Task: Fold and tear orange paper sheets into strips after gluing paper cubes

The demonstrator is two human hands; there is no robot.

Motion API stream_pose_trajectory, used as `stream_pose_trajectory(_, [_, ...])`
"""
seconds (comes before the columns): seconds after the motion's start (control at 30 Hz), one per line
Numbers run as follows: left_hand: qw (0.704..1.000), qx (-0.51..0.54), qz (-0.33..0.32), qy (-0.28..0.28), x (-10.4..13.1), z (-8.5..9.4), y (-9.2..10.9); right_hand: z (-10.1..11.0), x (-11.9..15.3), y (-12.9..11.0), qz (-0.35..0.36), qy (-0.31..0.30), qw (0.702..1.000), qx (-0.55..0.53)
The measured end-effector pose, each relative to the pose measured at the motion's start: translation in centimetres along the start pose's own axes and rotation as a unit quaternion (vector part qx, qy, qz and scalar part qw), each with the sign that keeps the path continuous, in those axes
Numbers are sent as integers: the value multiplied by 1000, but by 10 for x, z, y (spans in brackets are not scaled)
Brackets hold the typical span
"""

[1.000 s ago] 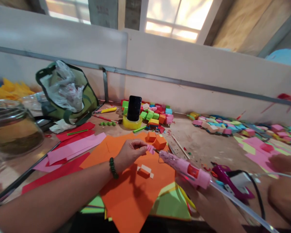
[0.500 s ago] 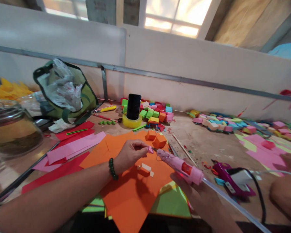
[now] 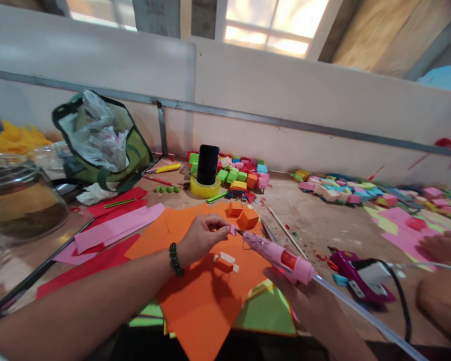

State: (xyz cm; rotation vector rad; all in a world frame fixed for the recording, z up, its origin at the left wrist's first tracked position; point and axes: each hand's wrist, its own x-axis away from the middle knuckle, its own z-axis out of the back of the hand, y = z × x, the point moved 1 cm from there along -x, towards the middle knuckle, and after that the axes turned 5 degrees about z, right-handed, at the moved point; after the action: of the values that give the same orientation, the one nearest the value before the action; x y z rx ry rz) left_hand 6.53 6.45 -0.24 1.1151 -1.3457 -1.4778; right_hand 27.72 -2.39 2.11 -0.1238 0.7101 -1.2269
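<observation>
Nearest us, green sheets (image 3: 266, 318) stick out from under the orange sheet (image 3: 199, 311), our landmark. Over its right side, our right hand (image 3: 304, 296) has its grip closed round the pink glue gun (image 3: 274, 255). On the sheet lies a small orange-and-cream box (image 3: 225, 261), its end flaps apparently open, so we judge it unfinished.

Above the sheet's far half, our left hand (image 3: 205, 235) keeps a narrow grip, thumb and finger pinching the folded pink paper piece (image 3: 233, 229). That piece lies right at the fingertips, with the gun's nozzle at its other side; we cannot tell whether they touch. We judge its folding well along and its gluing incomplete.

Two orange blocks (image 3: 247, 218) at the sheet's far edge look formed. Left of the sheet, pink strips (image 3: 116, 229) lie flat, seemingly unworked. Beyond it, many formed coloured blocks (image 3: 233, 177) are heaped on the tabletop (image 3: 315, 220).
</observation>
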Motion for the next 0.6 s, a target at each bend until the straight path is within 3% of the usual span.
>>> stream_pose_trajectory(0.33, [1000,14,0,-1,0,-1,0,-4,1,6,-27,-56,997,-34])
stream_pose_trajectory(0.6, [999,21,23,8,0,0,4,1,-1,0,-17,-24,999,-34])
